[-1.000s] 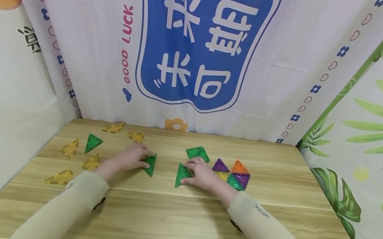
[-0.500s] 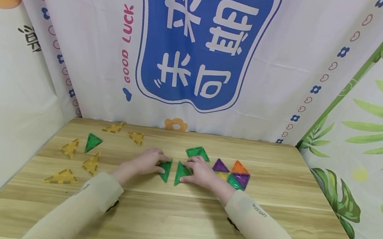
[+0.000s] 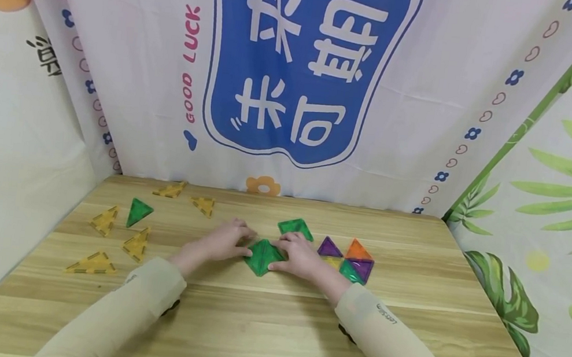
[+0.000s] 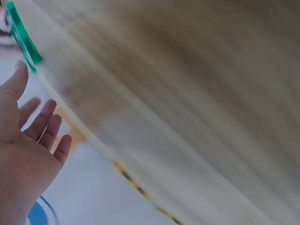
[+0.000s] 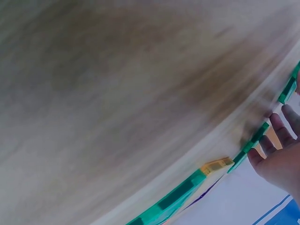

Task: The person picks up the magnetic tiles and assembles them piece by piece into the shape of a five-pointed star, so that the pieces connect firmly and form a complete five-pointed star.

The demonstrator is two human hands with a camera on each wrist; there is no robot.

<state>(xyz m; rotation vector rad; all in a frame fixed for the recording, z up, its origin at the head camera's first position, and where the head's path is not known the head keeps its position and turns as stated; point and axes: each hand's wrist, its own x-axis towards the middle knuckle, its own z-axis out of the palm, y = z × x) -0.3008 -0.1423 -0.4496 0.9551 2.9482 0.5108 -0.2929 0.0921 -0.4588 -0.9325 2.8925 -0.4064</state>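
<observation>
Two green triangular magnetic tiles (image 3: 260,259) lie edge to edge at mid-table, forming a diamond in the head view. At the left corner, my left hand (image 3: 227,241) has its thumb right by the tile edge; its fingers are spread and loosely bent. In the left wrist view, that hand (image 4: 33,145) shows an open palm, with the green tile (image 4: 26,40) just beyond the thumb. My right hand (image 3: 299,255) holds the right tile's side between thumb and index finger. The right wrist view shows its fingertips beside the green tile (image 5: 288,86).
A green tile shape (image 3: 295,228) lies behind my right hand. To the right are joined orange (image 3: 359,249), purple (image 3: 330,247) and teal tiles (image 3: 352,272). Several yellow triangles (image 3: 91,263) and one green triangle (image 3: 139,212) are scattered left on the wooden table (image 3: 248,337).
My left hand has moved right, sliding its green triangle against the other one. The two tiles, apart before, now meet, and the left fingers have loosened. The right hand has barely moved.
</observation>
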